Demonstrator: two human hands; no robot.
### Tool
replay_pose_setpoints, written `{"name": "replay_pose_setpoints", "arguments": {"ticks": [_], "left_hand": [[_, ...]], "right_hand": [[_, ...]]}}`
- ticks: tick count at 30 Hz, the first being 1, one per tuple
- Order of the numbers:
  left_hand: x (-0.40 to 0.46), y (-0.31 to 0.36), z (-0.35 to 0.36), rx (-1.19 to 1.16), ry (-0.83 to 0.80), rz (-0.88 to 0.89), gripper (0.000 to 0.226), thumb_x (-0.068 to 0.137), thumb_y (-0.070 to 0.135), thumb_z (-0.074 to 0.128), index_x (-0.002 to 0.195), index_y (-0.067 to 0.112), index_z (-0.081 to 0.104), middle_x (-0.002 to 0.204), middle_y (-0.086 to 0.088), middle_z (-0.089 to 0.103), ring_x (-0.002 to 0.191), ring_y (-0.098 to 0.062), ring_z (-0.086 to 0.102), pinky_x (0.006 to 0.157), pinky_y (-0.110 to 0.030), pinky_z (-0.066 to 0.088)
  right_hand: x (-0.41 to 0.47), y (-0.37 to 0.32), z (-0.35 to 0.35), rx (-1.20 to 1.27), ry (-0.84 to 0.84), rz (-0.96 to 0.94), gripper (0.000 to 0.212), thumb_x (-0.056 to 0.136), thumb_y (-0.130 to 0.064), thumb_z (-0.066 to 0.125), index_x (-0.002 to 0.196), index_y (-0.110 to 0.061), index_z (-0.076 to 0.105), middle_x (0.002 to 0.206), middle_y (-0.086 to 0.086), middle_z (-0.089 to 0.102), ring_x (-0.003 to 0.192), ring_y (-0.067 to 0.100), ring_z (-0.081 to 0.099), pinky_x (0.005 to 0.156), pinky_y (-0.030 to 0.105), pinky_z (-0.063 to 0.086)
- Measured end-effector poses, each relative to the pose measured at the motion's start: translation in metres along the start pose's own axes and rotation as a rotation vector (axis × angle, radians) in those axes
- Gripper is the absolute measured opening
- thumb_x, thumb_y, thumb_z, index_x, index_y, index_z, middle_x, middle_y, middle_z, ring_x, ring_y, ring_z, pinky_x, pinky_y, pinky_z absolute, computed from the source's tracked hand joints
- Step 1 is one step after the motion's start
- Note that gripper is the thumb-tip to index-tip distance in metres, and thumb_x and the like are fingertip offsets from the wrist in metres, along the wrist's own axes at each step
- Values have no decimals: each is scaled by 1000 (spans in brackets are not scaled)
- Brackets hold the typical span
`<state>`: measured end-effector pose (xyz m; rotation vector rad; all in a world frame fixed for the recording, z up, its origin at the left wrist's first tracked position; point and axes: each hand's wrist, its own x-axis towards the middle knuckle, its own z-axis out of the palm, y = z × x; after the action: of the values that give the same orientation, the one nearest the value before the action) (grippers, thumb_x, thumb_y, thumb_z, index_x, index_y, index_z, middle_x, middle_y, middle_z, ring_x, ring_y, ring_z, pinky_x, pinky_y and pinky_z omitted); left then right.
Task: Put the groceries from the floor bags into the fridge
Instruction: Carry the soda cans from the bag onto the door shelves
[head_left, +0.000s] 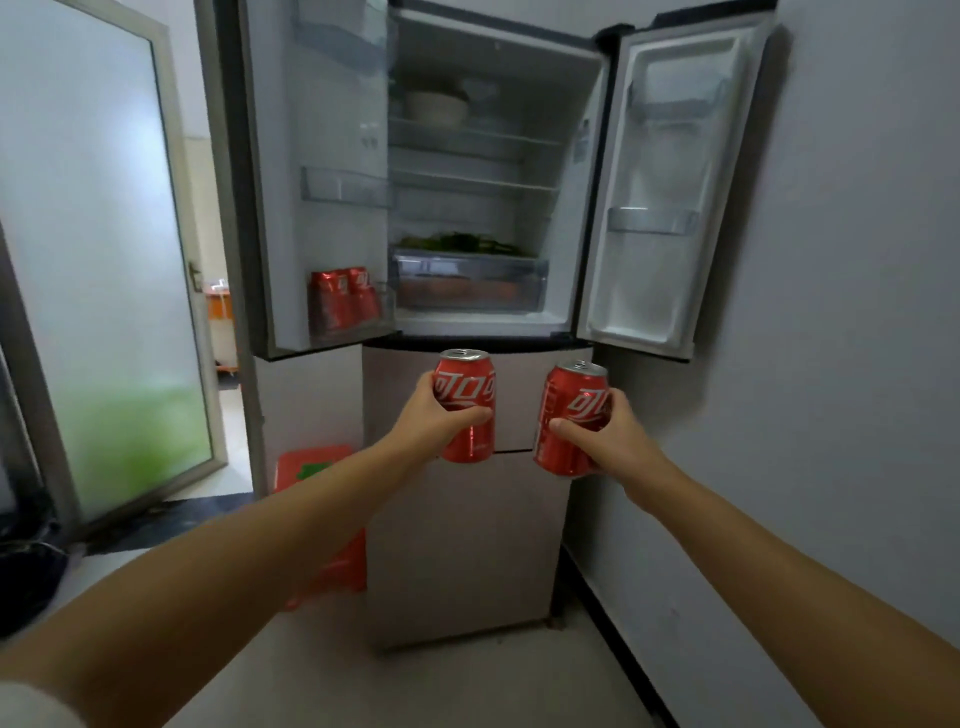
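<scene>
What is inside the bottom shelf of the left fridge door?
Red cans stand upright in the bottom shelf of the left fridge door. Two tops show clearly; the shelf's frosted front blurs their lower halves, so any cans behind them cannot be counted.

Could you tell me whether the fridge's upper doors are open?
Open: the left door and right door both swing outward, showing the shelves.

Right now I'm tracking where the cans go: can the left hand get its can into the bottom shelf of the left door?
Probably yes: the left door stands open and nothing lies between the left hand and that shelf, though two cans already sit there.
</scene>
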<state>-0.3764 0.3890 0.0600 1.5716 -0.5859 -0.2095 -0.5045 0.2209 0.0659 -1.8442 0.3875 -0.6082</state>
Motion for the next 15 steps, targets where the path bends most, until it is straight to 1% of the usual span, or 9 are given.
{"name": "replay_pose_setpoints", "arguments": {"ticks": [2,4,6,9,12,13,15], "left_hand": [[40,0,0,22,65,10,69,74,17,78,131,21,39,115,2,54,113,-19,53,100,-41,44],[78,4,-6,25,131,36,67,72,17,79,127,24,41,117,0,56,115,-21,55,102,-43,44],[111,15,-19,45,190,45,69,73,16,78,130,21,39,122,-3,56,115,-21,54,103,-42,43],[154,41,-43,91,274,88,69,76,15,76,134,17,37,118,0,54,108,-15,52,93,-33,42],[201,76,-74,104,356,172,64,76,15,76,129,16,41,108,2,59,98,-13,59,82,-29,49],[217,87,-84,113,389,210,62,75,14,77,127,16,43,107,0,60,96,-14,61,81,-31,51],[246,112,-104,138,448,291,60,74,14,78,124,15,45,111,-4,62,99,-16,62,88,-35,51]], "right_hand": [[53,0,1,2,-62,-38,75,78,-21,75,137,-19,31,129,3,51,117,21,51,101,52,45],[107,-8,7,13,-129,-93,76,78,-21,75,139,-19,30,122,-1,50,115,18,50,102,51,44],[158,-22,20,43,-180,-125,75,78,-22,75,138,-19,30,115,-5,48,114,17,49,100,48,45],[226,-47,48,60,-226,-210,71,77,-25,76,133,-19,33,117,-1,52,112,19,52,99,48,46],[289,-82,79,142,-270,-321,67,76,-25,78,128,-18,36,117,1,54,111,19,54,99,50,47],[307,-95,89,175,-282,-360,67,75,-25,78,127,-17,37,117,2,55,111,19,55,99,49,47],[339,-125,106,224,-288,-448,66,76,-24,78,127,-15,37,116,2,55,110,18,56,100,46,47]]}}
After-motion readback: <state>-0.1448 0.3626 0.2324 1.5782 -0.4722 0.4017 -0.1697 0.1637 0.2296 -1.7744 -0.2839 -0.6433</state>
